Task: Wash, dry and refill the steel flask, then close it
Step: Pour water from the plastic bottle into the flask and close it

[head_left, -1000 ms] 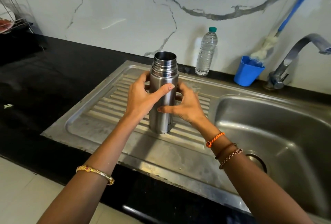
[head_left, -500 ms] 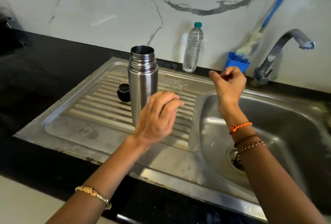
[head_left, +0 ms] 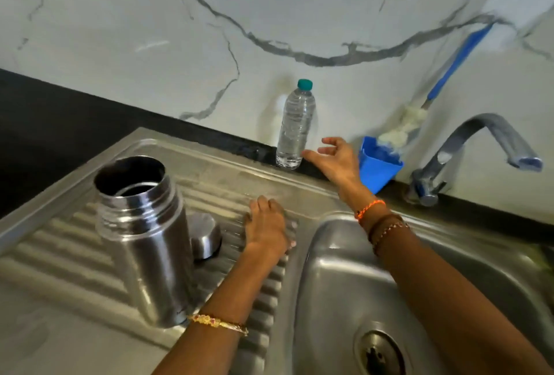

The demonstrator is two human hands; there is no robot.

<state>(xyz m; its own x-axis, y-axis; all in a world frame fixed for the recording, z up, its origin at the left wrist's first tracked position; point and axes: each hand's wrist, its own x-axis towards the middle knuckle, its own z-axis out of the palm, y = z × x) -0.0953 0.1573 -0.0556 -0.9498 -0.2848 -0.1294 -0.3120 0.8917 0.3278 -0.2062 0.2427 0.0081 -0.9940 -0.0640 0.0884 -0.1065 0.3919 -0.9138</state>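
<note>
My right hand (head_left: 335, 159) reaches open-fingered, thumb just beside the water bottle (head_left: 295, 129); my left hand (head_left: 266, 229) rests flat on the drainboard (head_left: 75, 254) beside the open steel flask (head_left: 147, 239).

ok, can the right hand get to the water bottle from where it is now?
Probably yes. The right hand is open, its thumb tip almost at the water bottle, with nothing between them. The blue cup sits on its far side, out of the way.

White marble wall (head_left: 269, 9) with grey veins rises behind a black countertop (head_left: 45, 117).
</note>
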